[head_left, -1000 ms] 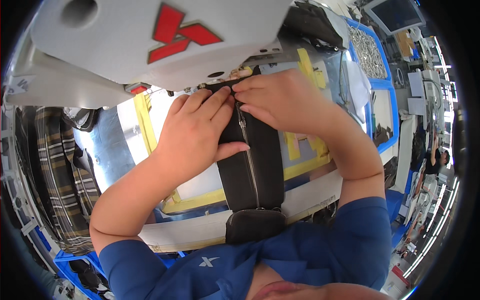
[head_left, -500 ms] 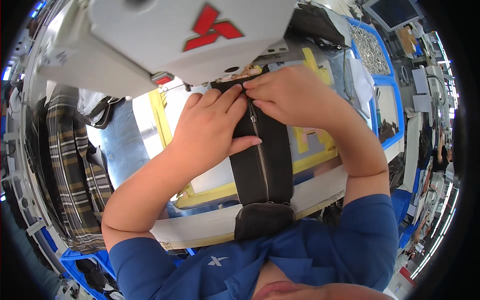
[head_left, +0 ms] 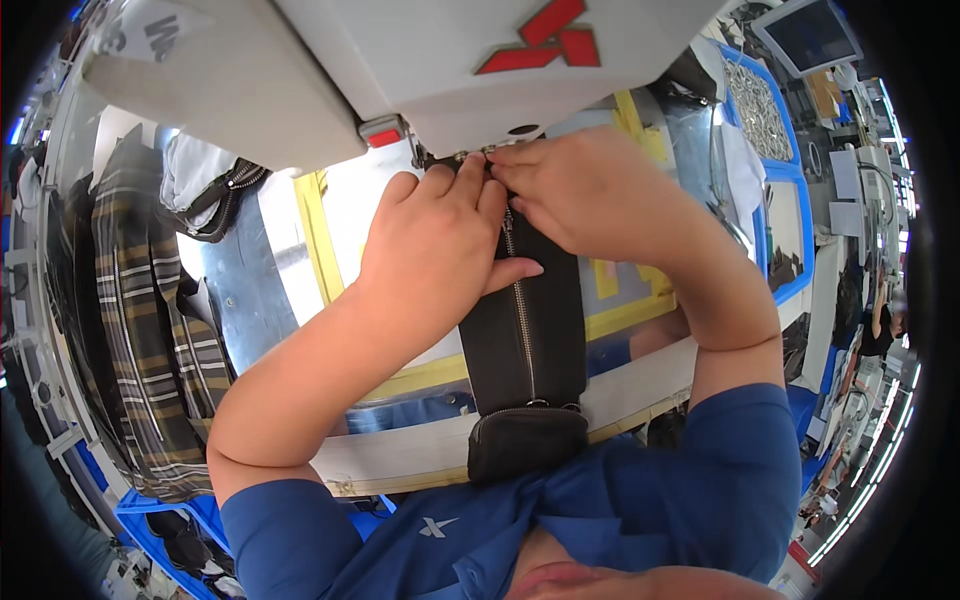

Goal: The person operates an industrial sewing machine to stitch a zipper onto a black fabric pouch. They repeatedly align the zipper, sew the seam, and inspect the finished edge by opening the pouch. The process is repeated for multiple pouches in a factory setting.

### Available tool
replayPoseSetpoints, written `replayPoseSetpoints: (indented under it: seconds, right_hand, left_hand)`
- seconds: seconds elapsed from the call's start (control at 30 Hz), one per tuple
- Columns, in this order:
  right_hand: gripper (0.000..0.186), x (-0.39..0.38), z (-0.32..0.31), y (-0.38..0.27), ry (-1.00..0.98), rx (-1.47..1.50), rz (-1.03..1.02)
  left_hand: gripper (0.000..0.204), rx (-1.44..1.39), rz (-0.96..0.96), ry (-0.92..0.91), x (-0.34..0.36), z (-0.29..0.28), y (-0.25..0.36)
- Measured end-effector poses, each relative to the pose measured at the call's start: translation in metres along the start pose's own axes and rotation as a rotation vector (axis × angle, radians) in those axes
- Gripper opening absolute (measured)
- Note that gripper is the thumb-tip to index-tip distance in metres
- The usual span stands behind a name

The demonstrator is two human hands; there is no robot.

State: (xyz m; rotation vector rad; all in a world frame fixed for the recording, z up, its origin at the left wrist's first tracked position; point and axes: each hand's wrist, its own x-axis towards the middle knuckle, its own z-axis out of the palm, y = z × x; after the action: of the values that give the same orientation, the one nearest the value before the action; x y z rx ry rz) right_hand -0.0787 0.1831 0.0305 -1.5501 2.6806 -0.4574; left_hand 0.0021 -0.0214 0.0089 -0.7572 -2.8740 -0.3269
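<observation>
A long black fabric panel (head_left: 555, 330) lies lengthwise in front of me, with a metal zipper (head_left: 523, 330) down its middle. Its near end meets a small black zippered pouch (head_left: 530, 442) at the table's edge, against my shirt. My left hand (head_left: 430, 240) rests on the panel's left side, fingers laid forward and thumb stretched across the zipper. From the right, my right hand (head_left: 590, 195) pinches the far part of the panel, its fingertips meeting those of my left. Just beyond them is the white sewing machine head (head_left: 450, 70), which hides the panel's far end.
Yellow tape (head_left: 315, 240) marks the worktable. Plaid fabric pieces (head_left: 150, 330) hang at the left, near a grey-and-black zippered piece (head_left: 210, 185). Blue trays (head_left: 788, 160) stand at the right, one full of metal parts (head_left: 750, 105). A blue crate (head_left: 170, 530) sits lower left.
The view has shifted, so the machine head appears farther right and lower. My left thumb has slid slightly forward and right over the zipper. Both hands stay on the panel.
</observation>
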Motion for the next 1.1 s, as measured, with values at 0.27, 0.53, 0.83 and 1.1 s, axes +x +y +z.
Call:
replayPoseSetpoints:
  seconds: [0.27, 0.53, 0.83, 1.1]
  right_hand:
    - [0.019, 0.003, 0.0, -0.01, -0.064, -0.075, -0.03]
    - [0.021, 0.001, -0.005, -0.002, -0.096, -0.032, 0.016]
    - [0.02, -0.002, 0.002, 0.0, -0.031, -0.012, -0.047]
    - [0.019, -0.005, 0.007, -0.002, 0.041, -0.002, -0.072]
  left_hand:
    - [0.08, -0.002, -0.043, -0.065, 0.0, -0.007, 0.001]
    - [0.082, -0.052, -0.02, -0.036, 0.001, -0.004, -0.002]
    - [0.078, -0.054, -0.039, -0.067, 0.002, -0.01, -0.001]
    - [0.078, -0.021, -0.026, -0.059, 0.0, -0.01, 0.0]
